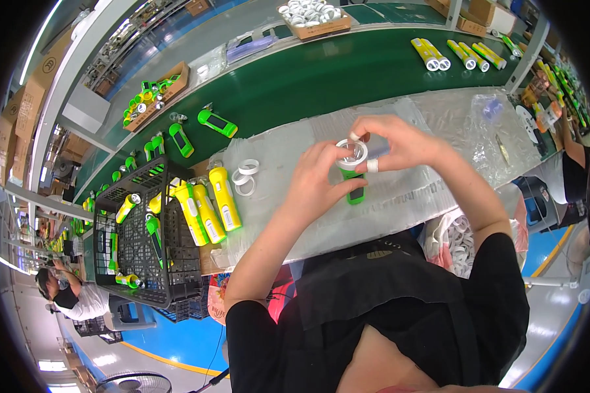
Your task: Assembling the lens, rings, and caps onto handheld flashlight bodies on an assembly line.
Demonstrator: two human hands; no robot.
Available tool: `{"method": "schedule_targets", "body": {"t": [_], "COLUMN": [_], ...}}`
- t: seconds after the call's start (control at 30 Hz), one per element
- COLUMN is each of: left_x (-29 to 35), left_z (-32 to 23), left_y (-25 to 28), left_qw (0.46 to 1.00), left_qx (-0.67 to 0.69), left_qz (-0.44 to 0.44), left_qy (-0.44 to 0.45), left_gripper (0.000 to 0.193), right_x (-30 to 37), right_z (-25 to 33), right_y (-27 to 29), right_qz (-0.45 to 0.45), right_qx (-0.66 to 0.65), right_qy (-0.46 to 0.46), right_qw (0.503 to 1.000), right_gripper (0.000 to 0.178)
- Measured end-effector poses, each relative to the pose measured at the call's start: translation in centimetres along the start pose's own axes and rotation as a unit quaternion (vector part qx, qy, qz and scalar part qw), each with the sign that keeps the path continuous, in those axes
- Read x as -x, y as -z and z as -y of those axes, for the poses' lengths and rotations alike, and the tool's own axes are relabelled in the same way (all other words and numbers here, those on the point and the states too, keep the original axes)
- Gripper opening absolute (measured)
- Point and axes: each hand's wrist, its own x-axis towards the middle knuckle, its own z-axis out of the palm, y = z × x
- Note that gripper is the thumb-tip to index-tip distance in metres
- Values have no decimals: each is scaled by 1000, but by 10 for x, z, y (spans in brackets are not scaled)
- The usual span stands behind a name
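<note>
Over the bench mat, a green flashlight (356, 192) stands between my hands, its clear lens end turned up toward me. A white ring (353, 157) sits around that lens end. My left hand (318, 173) grips the head from the left, fingertips at the ring's rim and thumb lower by the body. From the right, my right hand (396, 142) closes on the same head with thumb and fingers; white wraps cover two of its digits. Several loose white rings (246, 168) lie left of my left hand. Beside them several yellow flashlights (206, 209) lie together.
A black plastic crate (168, 236) with some flashlights stands at the left. Green flashlights (181, 140) and yellow ones (466, 56) rest on the green conveyor (295, 85). A box (321, 30) of white rings stands behind it. A bag of rings (459, 239) hangs below right. Other people work at both sides.
</note>
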Motion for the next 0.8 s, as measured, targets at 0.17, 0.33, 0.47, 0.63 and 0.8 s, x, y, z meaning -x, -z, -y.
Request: {"method": "schedule_targets", "body": {"t": [0.17, 0.33, 0.47, 0.63, 0.8], "left_x": [-5, -10, -11, -15, -18], "left_z": [-3, -3, 2, 0, 3], "left_y": [-17, -23, -21, -25, -31], "left_qw": [997, 997, 998, 1000, 999], "left_qx": [64, 76, 57, 28, 29], "left_qz": [-11, -4, 5, -3, -25], "left_qy": [34, 17, 0, -10, -9], "left_gripper": [43, 41, 40, 40, 40], "right_x": [-27, -39, -38, -26, -32], "right_z": [35, 41, 36, 36, 50], "right_y": [31, 37, 33, 24, 18], "right_qz": [175, 276, 254, 197, 160], "right_qx": [104, 141, 141, 178, 321], "right_qy": [-36, -85, -83, -129, -307], "right_qw": [978, 947, 953, 955, 882], "right_gripper": [34, 30, 30, 37, 52]}}
